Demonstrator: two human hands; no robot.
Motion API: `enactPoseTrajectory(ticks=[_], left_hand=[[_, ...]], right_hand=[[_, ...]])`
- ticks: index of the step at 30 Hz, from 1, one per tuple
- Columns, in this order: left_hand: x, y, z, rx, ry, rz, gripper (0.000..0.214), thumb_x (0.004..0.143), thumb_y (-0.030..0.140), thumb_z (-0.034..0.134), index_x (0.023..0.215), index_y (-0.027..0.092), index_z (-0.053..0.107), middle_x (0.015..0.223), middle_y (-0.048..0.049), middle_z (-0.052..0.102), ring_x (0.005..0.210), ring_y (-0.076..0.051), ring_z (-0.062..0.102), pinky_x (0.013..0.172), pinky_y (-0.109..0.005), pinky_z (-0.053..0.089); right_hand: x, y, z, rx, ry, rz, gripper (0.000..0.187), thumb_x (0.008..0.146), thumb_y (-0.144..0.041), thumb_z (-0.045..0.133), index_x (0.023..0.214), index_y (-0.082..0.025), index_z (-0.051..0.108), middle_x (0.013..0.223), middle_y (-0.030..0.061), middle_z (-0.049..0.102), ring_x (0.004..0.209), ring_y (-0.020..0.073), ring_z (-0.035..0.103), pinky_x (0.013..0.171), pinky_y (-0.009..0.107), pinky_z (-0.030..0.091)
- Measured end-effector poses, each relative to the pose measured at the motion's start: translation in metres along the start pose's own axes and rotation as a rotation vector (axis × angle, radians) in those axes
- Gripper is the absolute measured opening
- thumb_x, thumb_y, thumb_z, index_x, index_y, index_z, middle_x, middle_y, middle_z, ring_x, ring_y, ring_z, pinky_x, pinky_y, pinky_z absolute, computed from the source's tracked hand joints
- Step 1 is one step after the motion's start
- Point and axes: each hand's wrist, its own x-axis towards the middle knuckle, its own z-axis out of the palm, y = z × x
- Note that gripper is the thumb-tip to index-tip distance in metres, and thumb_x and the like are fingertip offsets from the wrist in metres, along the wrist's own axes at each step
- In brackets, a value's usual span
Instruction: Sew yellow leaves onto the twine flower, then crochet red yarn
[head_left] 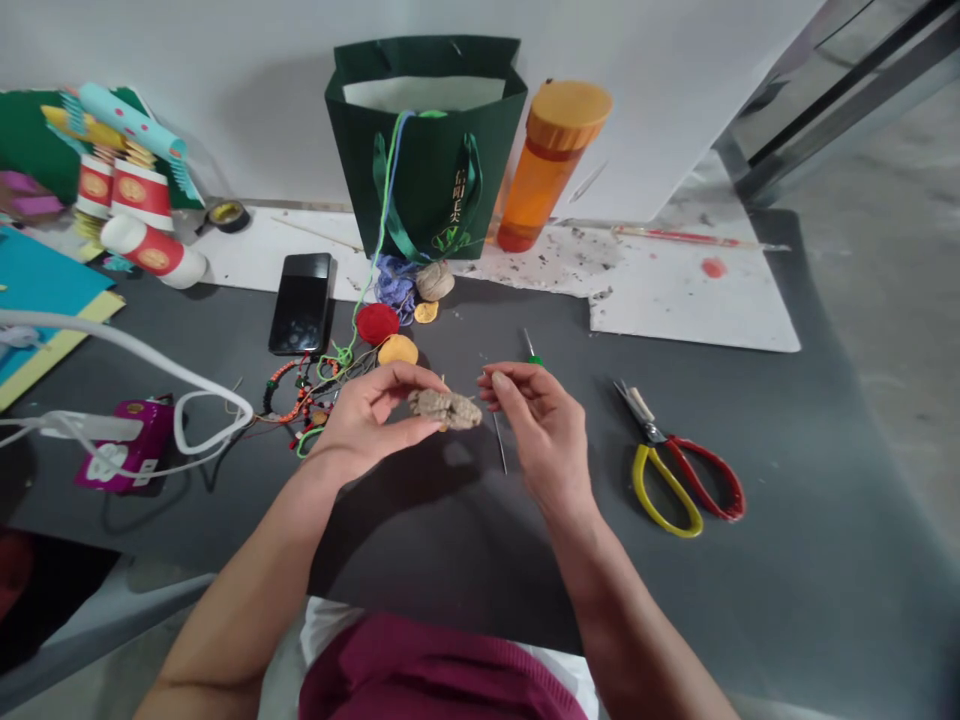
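Note:
Between the thumb and fingers of my left hand (382, 405) is a small beige crocheted piece (448, 408), held above the dark table. Just to its right, my right hand (536, 410) is closed in a pinch. What its fingertips hold is too small to make out. Under the right hand lies a thin tool with a green handle (535, 359) and a metal shaft. Near my left hand are a yellow disc (398, 349), a red disc (378, 323) and a beige yarn ball (435, 281).
Scissors (667, 465) with yellow and red handles lie at right. A black phone (301, 303), beaded bracelets (281, 390) and purple yarn (396, 285) are at left of centre. Behind stand a green paper bag (427, 180) and an orange bottle (546, 170). A white cable (150, 345) crosses the left.

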Motion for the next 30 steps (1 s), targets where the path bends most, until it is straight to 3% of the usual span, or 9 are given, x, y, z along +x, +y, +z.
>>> enactPoseTrajectory(ticks=[3,6,8,11,14,17,21,25,30], left_hand=[[-0.007,0.014,-0.009,0.057,-0.068,0.208,0.018,0.071,0.022,0.088,0.087,0.026,0.081,0.093,-0.0058,0.077,0.094,-0.022,0.070,0.089,-0.037,0.054],[-0.008,0.028,-0.018,-0.132,-0.053,0.313,0.019,0.066,0.036,0.093,0.081,0.033,0.081,0.082,-0.0003,0.074,0.077,-0.018,0.068,0.080,-0.036,0.056],[-0.005,0.035,-0.024,-0.328,-0.008,0.320,0.018,0.063,0.039,0.094,0.068,0.036,0.077,0.063,0.0049,0.064,0.057,-0.012,0.058,0.065,-0.032,0.054],[-0.001,0.036,-0.029,-0.469,0.066,0.276,0.026,0.056,0.039,0.097,0.061,0.036,0.072,0.055,0.0067,0.053,0.050,-0.009,0.048,0.057,-0.028,0.049],[0.000,0.028,-0.031,-0.388,-0.030,0.257,0.034,0.049,0.046,0.099,0.069,0.033,0.075,0.066,0.0034,0.060,0.057,-0.012,0.054,0.062,-0.031,0.052],[-0.001,0.022,-0.029,-0.241,-0.129,0.222,0.035,0.054,0.045,0.097,0.076,0.028,0.076,0.077,-0.0017,0.067,0.068,-0.017,0.063,0.071,-0.036,0.056],[-0.002,0.020,-0.028,-0.110,-0.157,0.121,0.023,0.062,0.028,0.093,0.076,0.022,0.076,0.083,-0.0064,0.071,0.079,-0.022,0.069,0.073,-0.037,0.056],[-0.001,0.015,-0.025,-0.046,-0.117,0.035,0.025,0.063,0.018,0.091,0.084,0.021,0.079,0.091,-0.0066,0.074,0.088,-0.020,0.069,0.084,-0.035,0.054],[0.001,0.000,-0.006,-0.054,-0.074,-0.007,0.026,0.062,0.014,0.090,0.085,0.022,0.080,0.107,-0.0061,0.073,0.101,-0.019,0.068,0.092,-0.032,0.053]], right_hand=[[0.009,-0.002,-0.002,-0.138,-0.023,-0.028,0.014,0.085,-0.036,0.070,0.089,-0.023,0.074,0.082,0.0045,0.077,0.075,0.0191,0.070,0.072,0.033,0.055],[0.032,-0.002,0.003,-0.316,-0.138,-0.127,0.009,0.085,-0.028,0.066,0.086,-0.024,0.074,0.081,0.0037,0.077,0.072,0.0189,0.068,0.068,0.032,0.052],[0.054,0.002,0.012,-0.439,-0.205,-0.220,0.008,0.083,-0.022,0.066,0.082,-0.025,0.073,0.080,0.0025,0.075,0.069,0.0182,0.065,0.069,0.032,0.051],[0.087,0.011,0.032,-0.657,-0.168,-0.278,0.009,0.085,-0.018,0.064,0.085,-0.024,0.072,0.079,0.0037,0.072,0.073,0.0208,0.064,0.072,0.035,0.049],[0.111,0.017,0.054,-0.873,-0.107,-0.254,0.009,0.090,-0.026,0.066,0.085,-0.019,0.069,0.092,0.0126,0.072,0.088,0.0288,0.066,0.078,0.040,0.049],[0.122,0.019,0.070,-0.941,-0.080,-0.222,0.008,0.085,-0.022,0.072,0.081,-0.018,0.066,0.101,0.0161,0.071,0.101,0.0326,0.064,0.087,0.044,0.049],[0.118,0.013,0.063,-0.611,-0.145,-0.173,0.019,0.079,-0.018,0.074,0.066,-0.021,0.060,0.077,0.0039,0.069,0.079,0.0212,0.064,0.079,0.036,0.050],[0.086,-0.001,0.031,-0.020,-0.284,-0.026,0.027,0.072,-0.041,0.083,0.080,-0.020,0.067,0.070,-0.0002,0.071,0.063,0.0140,0.062,0.060,0.027,0.047],[0.035,-0.014,0.003,0.159,-0.170,0.053,0.033,0.064,-0.040,0.091,0.077,-0.021,0.067,0.069,-0.0011,0.072,0.058,0.0119,0.063,0.055,0.025,0.049]])
